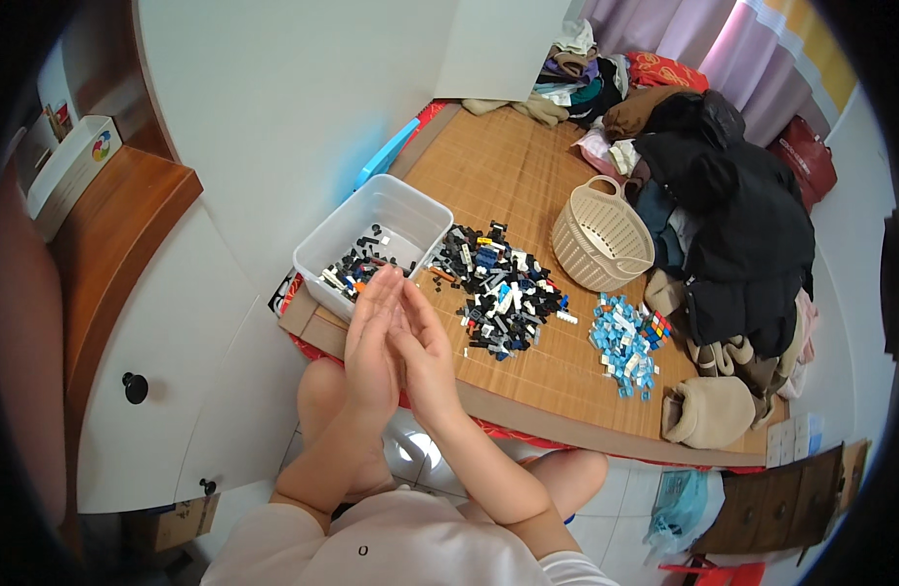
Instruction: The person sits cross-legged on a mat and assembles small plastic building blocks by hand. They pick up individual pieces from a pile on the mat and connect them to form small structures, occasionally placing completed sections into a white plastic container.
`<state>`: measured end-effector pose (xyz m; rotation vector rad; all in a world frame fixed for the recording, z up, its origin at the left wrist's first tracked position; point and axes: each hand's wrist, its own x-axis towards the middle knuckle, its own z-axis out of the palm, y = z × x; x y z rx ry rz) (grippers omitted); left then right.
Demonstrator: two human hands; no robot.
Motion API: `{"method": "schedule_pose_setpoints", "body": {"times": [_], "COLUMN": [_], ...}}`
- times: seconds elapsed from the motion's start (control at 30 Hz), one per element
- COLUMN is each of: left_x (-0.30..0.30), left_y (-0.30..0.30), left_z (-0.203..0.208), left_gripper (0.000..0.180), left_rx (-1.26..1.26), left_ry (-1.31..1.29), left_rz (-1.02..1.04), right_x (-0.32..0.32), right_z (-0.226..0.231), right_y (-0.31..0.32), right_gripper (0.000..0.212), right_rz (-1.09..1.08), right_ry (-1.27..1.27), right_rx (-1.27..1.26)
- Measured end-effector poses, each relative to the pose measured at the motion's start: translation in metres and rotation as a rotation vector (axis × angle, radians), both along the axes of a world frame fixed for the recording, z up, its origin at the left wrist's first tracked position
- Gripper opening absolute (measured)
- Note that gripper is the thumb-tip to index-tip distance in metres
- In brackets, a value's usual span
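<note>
My left hand [371, 327] and my right hand [420, 352] are side by side over the front rim of a clear plastic bin [420, 200]. Their palms face each other, with fingers stretched toward the bin and the right thumb laid across the gap. No object shows between them, though the inner palms are partly hidden. Inside the bin lie loose toy bricks [347, 269], mostly black, grey and white, with an orange one near my fingertips. Right of the bin spreads a larger pile of mixed building bricks [508, 293], mainly black and white.
A beige woven-look plastic basket [606, 239] stands behind a small heap of light-blue and white bricks [625, 347] with a multicoloured cube [656, 327] beside it. Clothes, including a black jacket [742, 225], crowd the right side of the mat-covered surface [508, 156]. A white cabinet [215, 332] is at left.
</note>
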<state>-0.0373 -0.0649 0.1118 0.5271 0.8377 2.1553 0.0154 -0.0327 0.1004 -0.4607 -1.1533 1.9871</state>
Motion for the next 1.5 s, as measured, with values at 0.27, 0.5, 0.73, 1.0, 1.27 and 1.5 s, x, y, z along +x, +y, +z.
{"method": "schedule_pose_setpoints", "body": {"times": [0.27, 0.5, 0.73, 1.0, 1.27, 1.5], "left_x": [0.034, 0.056, 0.07, 0.084, 0.094, 0.099], "left_y": [0.013, 0.011, 0.028, 0.041, 0.048, 0.05], "left_z": [-0.047, -0.085, -0.094, -0.091, -0.088, -0.097], "left_gripper": [0.048, 0.054, 0.056, 0.053, 0.053, 0.048], "left_rx": [-0.124, -0.364, -0.363, -0.373, -0.387, -0.363], "left_ry": [0.011, -0.13, -0.118, -0.096, -0.139, -0.157], "left_rz": [-0.26, -0.349, -0.378, -0.42, -0.476, -0.468], "right_x": [0.054, 0.115, 0.115, 0.114, 0.115, 0.116], "right_z": [-0.042, -0.086, -0.093, -0.088, -0.081, -0.094], "right_y": [0.008, 0.014, 0.028, 0.034, 0.035, 0.038], "right_gripper": [0.055, 0.061, 0.061, 0.062, 0.063, 0.062], "right_rz": [-0.163, -0.525, -0.535, -0.483, -0.44, -0.436], "right_ry": [-0.099, -0.315, -0.252, -0.267, -0.278, -0.21], "right_rx": [-0.091, -0.093, -0.139, -0.204, -0.266, -0.283]}}
